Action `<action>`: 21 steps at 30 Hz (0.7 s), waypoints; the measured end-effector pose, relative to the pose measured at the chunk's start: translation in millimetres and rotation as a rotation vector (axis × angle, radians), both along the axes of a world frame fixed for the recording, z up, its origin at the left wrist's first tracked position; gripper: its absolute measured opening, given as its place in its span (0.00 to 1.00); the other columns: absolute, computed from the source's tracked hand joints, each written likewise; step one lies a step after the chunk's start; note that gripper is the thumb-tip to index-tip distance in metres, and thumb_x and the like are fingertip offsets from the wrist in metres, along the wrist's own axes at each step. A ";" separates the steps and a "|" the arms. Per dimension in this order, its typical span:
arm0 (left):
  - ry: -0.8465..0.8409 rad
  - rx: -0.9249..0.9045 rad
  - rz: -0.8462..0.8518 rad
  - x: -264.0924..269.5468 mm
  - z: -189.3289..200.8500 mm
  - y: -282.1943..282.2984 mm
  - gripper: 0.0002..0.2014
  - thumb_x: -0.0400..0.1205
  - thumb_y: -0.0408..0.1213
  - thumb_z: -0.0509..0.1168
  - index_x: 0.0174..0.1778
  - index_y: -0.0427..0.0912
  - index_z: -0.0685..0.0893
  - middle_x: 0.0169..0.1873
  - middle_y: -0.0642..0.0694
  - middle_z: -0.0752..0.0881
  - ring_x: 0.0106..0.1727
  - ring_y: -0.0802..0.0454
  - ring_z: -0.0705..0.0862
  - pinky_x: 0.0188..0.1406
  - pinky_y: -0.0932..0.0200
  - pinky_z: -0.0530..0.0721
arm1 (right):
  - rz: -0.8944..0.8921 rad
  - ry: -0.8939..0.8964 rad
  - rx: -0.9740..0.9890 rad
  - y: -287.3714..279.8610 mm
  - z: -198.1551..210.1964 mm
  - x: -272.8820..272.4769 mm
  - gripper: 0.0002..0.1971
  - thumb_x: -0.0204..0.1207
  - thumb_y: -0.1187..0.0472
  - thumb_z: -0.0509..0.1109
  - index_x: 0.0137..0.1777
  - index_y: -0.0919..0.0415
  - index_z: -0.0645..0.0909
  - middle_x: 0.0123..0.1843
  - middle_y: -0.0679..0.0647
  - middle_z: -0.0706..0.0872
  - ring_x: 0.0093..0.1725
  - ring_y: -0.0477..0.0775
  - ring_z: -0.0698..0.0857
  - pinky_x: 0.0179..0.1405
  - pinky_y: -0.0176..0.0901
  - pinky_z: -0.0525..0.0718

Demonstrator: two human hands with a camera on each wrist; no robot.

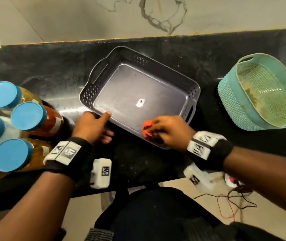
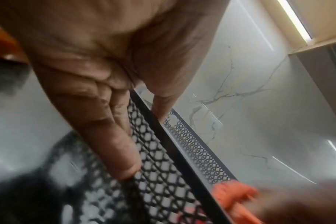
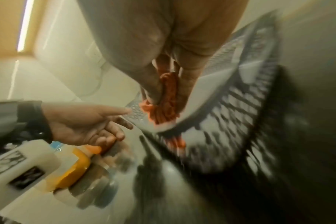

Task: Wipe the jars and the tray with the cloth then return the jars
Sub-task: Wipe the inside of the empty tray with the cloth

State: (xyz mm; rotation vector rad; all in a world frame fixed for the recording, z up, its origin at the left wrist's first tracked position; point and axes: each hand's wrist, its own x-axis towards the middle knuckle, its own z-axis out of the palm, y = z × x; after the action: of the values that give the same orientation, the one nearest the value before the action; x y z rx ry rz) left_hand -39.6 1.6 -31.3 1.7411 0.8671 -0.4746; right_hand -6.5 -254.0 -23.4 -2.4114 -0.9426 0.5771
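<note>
A grey tray (image 1: 104,70) with perforated walls sits in the middle of the black counter, with nothing in it but a small white sticker (image 1: 140,102). My left hand (image 1: 104,122) holds its near left wall (image 2: 163,174), one digit over the rim and the others outside. My right hand (image 1: 158,129) grips a bunched orange cloth (image 1: 147,129) and presses it into the tray's near right corner. In the right wrist view the cloth (image 3: 163,112) sits between my fingers on the tray floor. Several blue-lidded jars (image 1: 28,116) stand at the left, outside the tray.
A teal woven basket (image 1: 264,94) stands at the right of the counter (image 1: 51,66). A marble wall runs behind it. The counter's front edge lies just under my wrists, and wires (image 1: 225,206) trail on the floor below.
</note>
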 end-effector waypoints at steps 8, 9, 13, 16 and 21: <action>0.013 -0.087 0.037 22.5 -5.8 -10.2 0.14 0.86 0.29 0.58 0.43 0.21 0.81 0.27 0.26 0.87 0.21 0.39 0.88 0.21 0.49 0.89 | 0.125 0.067 -0.277 139.1 8.4 60.2 0.14 0.79 0.57 0.69 0.61 0.59 0.85 0.57 0.60 0.90 0.58 0.64 0.86 0.46 0.42 0.76; 0.011 -0.069 0.036 23.0 -9.2 -8.1 0.12 0.84 0.28 0.58 0.41 0.22 0.80 0.28 0.25 0.87 0.24 0.36 0.89 0.26 0.43 0.91 | 0.197 0.044 -0.354 136.2 4.1 56.2 0.11 0.80 0.57 0.68 0.54 0.61 0.89 0.51 0.62 0.90 0.52 0.66 0.86 0.41 0.42 0.74; 0.007 0.106 -0.016 23.7 -39.5 11.1 0.15 0.71 0.40 0.60 0.38 0.30 0.84 0.29 0.30 0.89 0.35 0.32 0.92 0.44 0.35 0.92 | 0.491 0.203 -0.551 86.4 -10.4 36.5 0.15 0.66 0.66 0.73 0.21 0.56 0.76 0.25 0.56 0.79 0.29 0.64 0.78 0.32 0.43 0.82; -0.001 0.154 -0.018 26.5 -57.8 15.5 0.21 0.62 0.47 0.62 0.42 0.35 0.84 0.29 0.34 0.89 0.35 0.33 0.92 0.40 0.40 0.92 | 0.577 0.190 -0.728 57.5 -2.4 17.0 0.15 0.69 0.64 0.72 0.23 0.61 0.73 0.28 0.60 0.79 0.30 0.65 0.70 0.31 0.41 0.72; -0.022 0.290 -0.066 25.8 -24.4 -1.2 0.16 0.77 0.41 0.66 0.56 0.35 0.83 0.46 0.37 0.89 0.50 0.35 0.88 0.50 0.50 0.84 | 0.252 0.204 -0.505 89.3 14.5 27.0 0.13 0.72 0.65 0.73 0.55 0.56 0.92 0.51 0.55 0.93 0.52 0.58 0.89 0.42 0.34 0.75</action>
State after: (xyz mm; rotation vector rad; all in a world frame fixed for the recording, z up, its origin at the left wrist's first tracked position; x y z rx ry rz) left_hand -13.9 0.5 -55.8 2.0413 0.8997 -0.3862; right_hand 20.6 -164.7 -8.9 -2.6021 -1.1225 1.2589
